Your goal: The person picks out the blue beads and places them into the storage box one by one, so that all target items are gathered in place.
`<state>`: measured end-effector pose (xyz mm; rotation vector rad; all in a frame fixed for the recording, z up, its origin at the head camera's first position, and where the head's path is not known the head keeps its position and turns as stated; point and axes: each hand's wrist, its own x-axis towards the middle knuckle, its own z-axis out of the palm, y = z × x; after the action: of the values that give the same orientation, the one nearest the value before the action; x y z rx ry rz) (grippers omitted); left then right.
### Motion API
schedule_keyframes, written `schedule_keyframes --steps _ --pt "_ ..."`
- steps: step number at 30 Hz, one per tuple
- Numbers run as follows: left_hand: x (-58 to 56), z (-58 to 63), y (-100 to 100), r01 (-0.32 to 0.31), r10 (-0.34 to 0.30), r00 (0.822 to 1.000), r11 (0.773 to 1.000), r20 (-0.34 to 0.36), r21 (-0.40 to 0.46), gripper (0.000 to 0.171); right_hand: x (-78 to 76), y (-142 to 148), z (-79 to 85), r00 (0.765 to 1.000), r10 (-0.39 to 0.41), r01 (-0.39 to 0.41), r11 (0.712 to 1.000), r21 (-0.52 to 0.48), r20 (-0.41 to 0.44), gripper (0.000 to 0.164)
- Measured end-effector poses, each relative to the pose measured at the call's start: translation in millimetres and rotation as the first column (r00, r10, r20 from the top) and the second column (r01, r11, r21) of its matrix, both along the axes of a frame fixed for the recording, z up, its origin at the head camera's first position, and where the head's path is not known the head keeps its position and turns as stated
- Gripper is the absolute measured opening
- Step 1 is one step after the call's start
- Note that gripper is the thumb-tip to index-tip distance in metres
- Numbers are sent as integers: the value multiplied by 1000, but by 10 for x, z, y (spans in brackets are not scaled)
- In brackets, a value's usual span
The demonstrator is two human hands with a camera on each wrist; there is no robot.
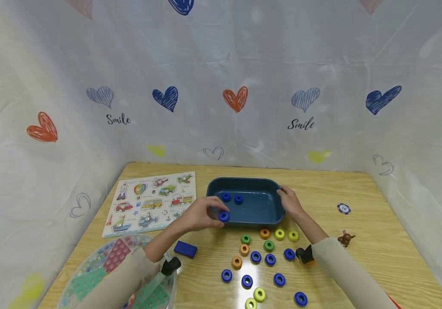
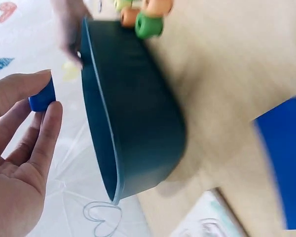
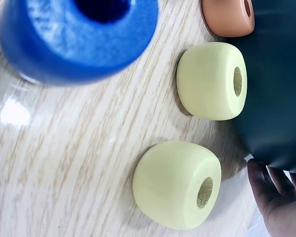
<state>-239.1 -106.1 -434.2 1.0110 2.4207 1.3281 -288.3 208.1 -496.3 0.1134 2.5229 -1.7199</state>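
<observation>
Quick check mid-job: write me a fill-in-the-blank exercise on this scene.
1. The pinched bead in the left hand is ____ in color.
2. Beads lying inside the tray, which the right hand holds, number ____.
3. In the head view, the puzzle board lies on the tray's ____ side.

Missing words: blue; two; left.

Your counter [image 1: 390, 257] stands walled in by pale, heart-printed sheeting [image 1: 267, 73].
Ahead of you and on both sides, the creased whitish sheeting carries sketched hearts [image 1: 235, 99] in red, blue and yellow, some only outlined, and the word "Smile" [image 1: 118, 119] printed twice in black script; your counter shows light, yellowish wood grain, and a glare spot [image 3: 15, 112] shines on its surface in the right wrist view.
</observation>
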Motion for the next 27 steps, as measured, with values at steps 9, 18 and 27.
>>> schedule_keyframes --steps 9,18,27 --pt "-546 -173 270 -88 69 993 972 -93 -216 33 -1 3 -4 1000 3 -3 1000 15 23 47" --pt "-780 -353 415 -76 39 993 938 -115 -338 32 -1 7 -19 1000 -11 10 1000 10 18 44" --pt "-788 -459 471 -67 20 993 902 -114 -426 34 9 1 -31 1000 -17 17 1000 11 14 43"
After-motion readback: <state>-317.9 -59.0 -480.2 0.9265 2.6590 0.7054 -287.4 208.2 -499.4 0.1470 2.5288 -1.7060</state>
